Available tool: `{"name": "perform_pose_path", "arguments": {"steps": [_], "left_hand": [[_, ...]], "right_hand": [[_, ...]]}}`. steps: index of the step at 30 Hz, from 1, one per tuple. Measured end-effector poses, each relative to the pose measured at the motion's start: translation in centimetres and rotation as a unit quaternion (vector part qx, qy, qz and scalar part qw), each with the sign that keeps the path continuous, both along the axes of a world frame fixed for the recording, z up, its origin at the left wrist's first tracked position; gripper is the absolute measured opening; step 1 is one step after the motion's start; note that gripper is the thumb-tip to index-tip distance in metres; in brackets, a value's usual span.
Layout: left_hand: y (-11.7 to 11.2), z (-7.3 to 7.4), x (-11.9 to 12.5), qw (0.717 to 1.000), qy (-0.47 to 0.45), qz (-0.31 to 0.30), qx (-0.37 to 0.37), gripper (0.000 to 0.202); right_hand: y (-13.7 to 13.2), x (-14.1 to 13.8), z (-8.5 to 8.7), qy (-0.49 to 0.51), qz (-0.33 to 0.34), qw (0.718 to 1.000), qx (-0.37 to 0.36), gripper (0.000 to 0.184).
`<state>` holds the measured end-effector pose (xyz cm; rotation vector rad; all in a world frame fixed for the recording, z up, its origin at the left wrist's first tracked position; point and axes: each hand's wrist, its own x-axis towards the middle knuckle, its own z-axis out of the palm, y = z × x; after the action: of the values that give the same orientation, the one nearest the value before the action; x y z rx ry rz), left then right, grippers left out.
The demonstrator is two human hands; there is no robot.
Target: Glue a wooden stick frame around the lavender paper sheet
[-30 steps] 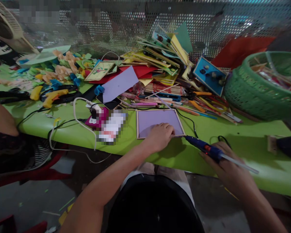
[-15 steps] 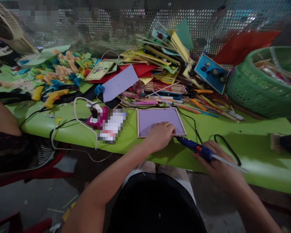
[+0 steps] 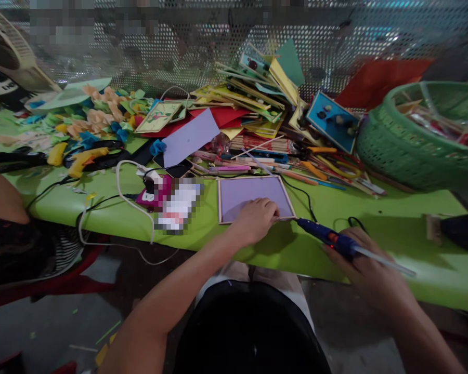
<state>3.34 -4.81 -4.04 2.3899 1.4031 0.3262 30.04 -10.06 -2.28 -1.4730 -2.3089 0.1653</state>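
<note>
A purple card (image 3: 253,193) edged with thin wooden sticks lies flat on the green table. My left hand (image 3: 255,221) rests over its near side, fingers bent and closed at the near edge strip. In my right hand (image 3: 368,259) is a blue hot glue gun (image 3: 327,237), with a small light glowing red on its body. A pale glue stick (image 3: 388,262) pokes out of the gun's rear. The nozzle points left, at the card's near right corner; whether it touches is too small to tell. My left fingertips hide part of the near stick.
A pink power adapter (image 3: 154,192) with cables and a blurred-out flat item (image 3: 179,205) lie left of the card. Pens and scissors (image 3: 345,165) line its far side, below stacked framed cards (image 3: 249,98). A green basket (image 3: 417,140) stands right; another person's arm (image 3: 3,182) is at left.
The glue gun in my right hand has shifted right, its nozzle moving from beside my left fingertips to the card's near right corner. My left hand stays on the card.
</note>
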Motion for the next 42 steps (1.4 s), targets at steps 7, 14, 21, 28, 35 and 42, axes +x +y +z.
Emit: {"name": "perform_pose_path", "arguments": {"steps": [7,14,21,28,35,42], "left_hand": [[0.0,-0.1,0.0,1.0,-0.006,0.004,0.007,0.021],[0.0,-0.2,0.0,1.0,0.0,0.002,0.008,0.018],[0.0,-0.1,0.1,1.0,-0.001,0.003,0.01,0.02],[0.1,-0.3,0.1,1.0,0.002,0.005,0.013,0.02],[0.0,-0.1,0.1,1.0,0.003,0.005,0.013,0.018],[-0.1,-0.3,-0.1,1.0,-0.01,-0.002,0.02,0.017]], "right_hand": [[0.0,0.3,-0.3,-0.015,-0.004,1.0,0.001,0.029],[-0.1,0.2,0.0,-0.012,-0.002,1.0,-0.014,0.032],[0.2,1.2,-0.3,-0.005,-0.022,1.0,-0.013,0.041],[0.2,1.2,-0.2,0.003,-0.017,1.0,-0.014,0.041],[0.1,-0.1,-0.2,0.021,0.002,1.0,-0.01,0.033],[0.1,-1.8,-0.7,0.027,0.022,0.999,-0.021,0.031]]}}
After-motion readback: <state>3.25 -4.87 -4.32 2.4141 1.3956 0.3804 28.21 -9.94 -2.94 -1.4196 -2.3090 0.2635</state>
